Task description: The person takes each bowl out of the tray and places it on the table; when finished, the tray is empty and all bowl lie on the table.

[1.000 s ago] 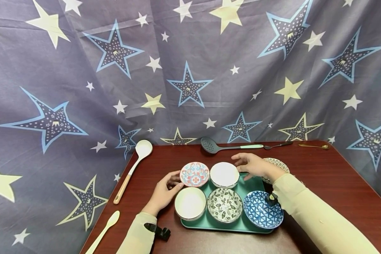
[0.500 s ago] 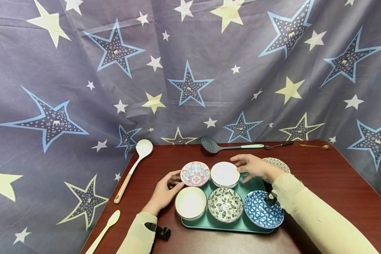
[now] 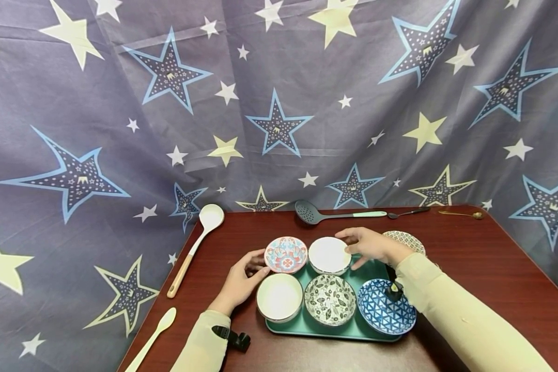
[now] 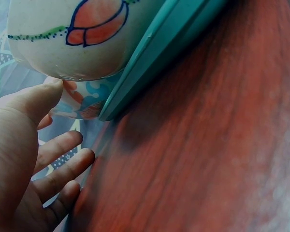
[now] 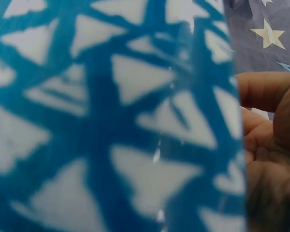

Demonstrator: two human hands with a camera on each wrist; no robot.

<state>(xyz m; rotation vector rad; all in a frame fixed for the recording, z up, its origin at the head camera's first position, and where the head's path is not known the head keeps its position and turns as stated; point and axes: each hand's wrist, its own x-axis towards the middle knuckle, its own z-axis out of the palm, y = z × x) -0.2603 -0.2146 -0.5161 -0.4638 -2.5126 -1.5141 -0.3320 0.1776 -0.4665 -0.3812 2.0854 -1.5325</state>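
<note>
My left hand [image 3: 239, 279] is at the left side of a red-and-blue patterned bowl [image 3: 285, 254], its thumb and index finger close to the wall and the other fingers spread apart. My right hand [image 3: 369, 245] has its fingertips right at the right rim of a white bowl [image 3: 329, 255], fingers loosely bent. A green tray [image 3: 332, 336] lies under the bowls. In its front row stand a cream bowl [image 3: 279, 297] with a flower painted outside, a leaf-patterned bowl [image 3: 330, 299] and a blue triangle-patterned bowl [image 5: 101, 116], which fills most of the right wrist view.
Behind the right wrist, a beige patterned dish [image 3: 406, 239] is partly hidden. A white ladle [image 3: 210, 217] and cream spoon [image 3: 151, 338] lie at left. Along the back are a grey skimmer [image 3: 308, 213], a dark spoon [image 3: 406, 213] and a gold spoon [image 3: 462, 214], before a star-printed curtain [image 3: 279, 77].
My right hand has shifted slightly left, closer in to the white bowl's rim. The left hand and the bowls stay where they were.
</note>
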